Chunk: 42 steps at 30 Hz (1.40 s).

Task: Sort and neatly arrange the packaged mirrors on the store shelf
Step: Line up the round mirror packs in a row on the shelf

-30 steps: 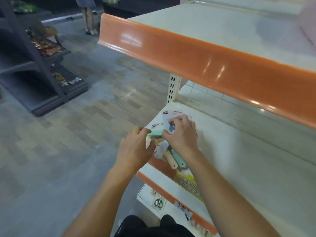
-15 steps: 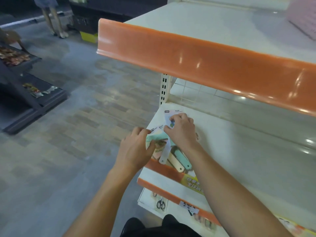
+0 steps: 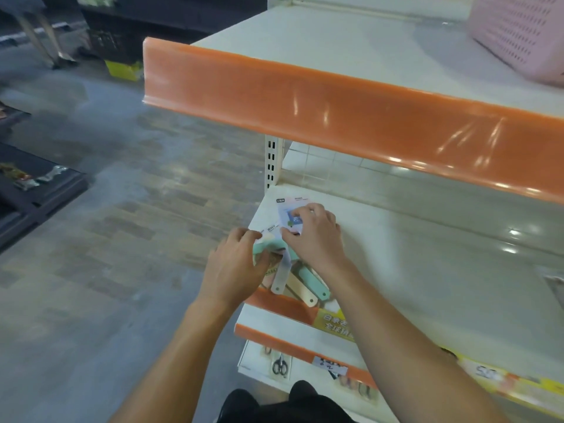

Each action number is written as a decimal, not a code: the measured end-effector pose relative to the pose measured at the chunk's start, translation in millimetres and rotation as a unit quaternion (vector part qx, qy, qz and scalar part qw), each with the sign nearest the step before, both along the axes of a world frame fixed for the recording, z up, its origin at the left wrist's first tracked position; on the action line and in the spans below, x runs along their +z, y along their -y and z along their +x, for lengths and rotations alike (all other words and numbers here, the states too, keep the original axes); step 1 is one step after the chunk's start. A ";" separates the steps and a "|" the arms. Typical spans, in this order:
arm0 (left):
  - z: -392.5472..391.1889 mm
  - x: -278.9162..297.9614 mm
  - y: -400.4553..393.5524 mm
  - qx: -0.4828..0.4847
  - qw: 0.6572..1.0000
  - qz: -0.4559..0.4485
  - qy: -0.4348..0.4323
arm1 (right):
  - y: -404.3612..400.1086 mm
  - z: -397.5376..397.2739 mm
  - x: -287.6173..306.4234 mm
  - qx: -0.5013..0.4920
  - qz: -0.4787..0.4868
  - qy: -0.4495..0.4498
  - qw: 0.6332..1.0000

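A small pile of packaged hand mirrors (image 3: 300, 277) lies at the left front corner of the white middle shelf (image 3: 427, 270). Their handles, in pale grey, cream and mint, fan out toward the shelf's front edge. My left hand (image 3: 236, 264) grips the mint mirror at the left side of the pile. My right hand (image 3: 314, 233) pinches the white and blue card top of the uppermost package (image 3: 288, 215). Much of the pile is hidden under both hands.
An orange price strip (image 3: 335, 111) fronts the upper shelf, which carries a pink perforated basket (image 3: 522, 35) at the far right. Lower shelves hold packaged scissors (image 3: 280, 364). Dark display racks (image 3: 36, 184) stand across the grey aisle floor to the left.
The camera view has swung left and down slightly. Both hands stay on the pile, and my right hand has shifted the top package a little.
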<state>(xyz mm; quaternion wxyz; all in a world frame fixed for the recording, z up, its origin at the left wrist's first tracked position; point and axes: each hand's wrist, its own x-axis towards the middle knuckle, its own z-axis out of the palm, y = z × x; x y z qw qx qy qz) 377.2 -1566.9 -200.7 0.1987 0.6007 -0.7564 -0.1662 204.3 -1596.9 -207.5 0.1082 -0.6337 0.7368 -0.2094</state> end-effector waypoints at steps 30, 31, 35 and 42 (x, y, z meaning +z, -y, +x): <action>-184.1 5.6 -91.8 -0.276 0.958 -0.062 -0.037 | -217.6 -146.0 -12.0 -0.248 -0.113 0.102 0.957; -196.2 6.5 -101.1 -0.282 0.957 -0.058 -0.039 | -227.3 -156.6 -12.7 -0.254 -0.109 0.098 0.956; -248.6 8.9 -138.2 -0.313 0.948 -0.052 -0.032 | -267.7 -206.8 -17.7 -0.288 -0.119 0.108 0.944; -328.7 3.8 -194.2 -0.345 0.937 -0.045 -0.019 | -327.9 -286.6 -19.5 -0.315 -0.158 0.105 0.930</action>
